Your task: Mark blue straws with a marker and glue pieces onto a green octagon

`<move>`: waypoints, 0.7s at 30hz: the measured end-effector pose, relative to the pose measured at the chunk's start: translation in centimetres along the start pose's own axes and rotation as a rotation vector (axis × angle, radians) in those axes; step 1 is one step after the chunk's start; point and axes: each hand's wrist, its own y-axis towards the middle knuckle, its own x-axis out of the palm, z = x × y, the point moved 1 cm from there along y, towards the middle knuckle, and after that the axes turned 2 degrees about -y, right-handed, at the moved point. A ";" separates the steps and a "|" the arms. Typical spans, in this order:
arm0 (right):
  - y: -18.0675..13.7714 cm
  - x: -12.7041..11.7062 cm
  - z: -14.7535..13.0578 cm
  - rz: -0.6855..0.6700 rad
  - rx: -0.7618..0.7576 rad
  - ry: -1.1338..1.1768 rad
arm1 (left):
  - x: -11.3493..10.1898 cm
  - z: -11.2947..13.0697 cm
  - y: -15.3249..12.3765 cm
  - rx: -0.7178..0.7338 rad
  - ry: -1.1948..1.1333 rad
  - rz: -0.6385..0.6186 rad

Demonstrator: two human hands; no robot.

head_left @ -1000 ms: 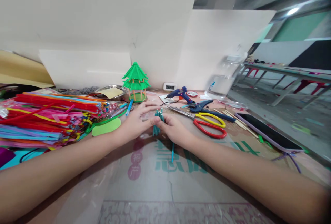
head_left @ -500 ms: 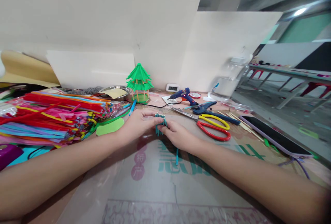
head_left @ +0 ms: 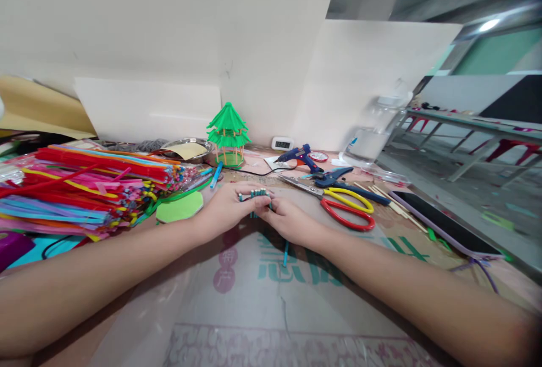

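Both hands meet above the middle of the work surface. My left hand (head_left: 231,209) is closed on a small teal piece (head_left: 257,193), a row of short sticks with pale ends, with its thumb across the front. My right hand (head_left: 292,219) pinches the same piece at its right end; its fingertips are partly hidden. Below the right hand a blue stick (head_left: 285,255) pokes out, and I cannot tell whether that hand holds it. Beyond the hands stands a little green two-tiered pavilion (head_left: 228,135) on thin wooden posts.
Bundles of coloured pipe cleaners (head_left: 84,192) lie at left, near a light green card (head_left: 180,207). At right are scissors (head_left: 347,209), blue-handled cutters (head_left: 334,177), a glue gun (head_left: 298,156), wooden sticks (head_left: 402,209), and a phone (head_left: 444,224). A clear jug (head_left: 368,130) stands behind.
The teal piece has turned in my fingers: its pale ends now spread in a wider row, and less of its length hangs below. The hands stay together in about the same place.
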 end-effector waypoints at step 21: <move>0.5 1.1 -1.1 -0.014 -0.040 0.006 | 1.6 -0.6 -0.9 0.095 0.050 -0.051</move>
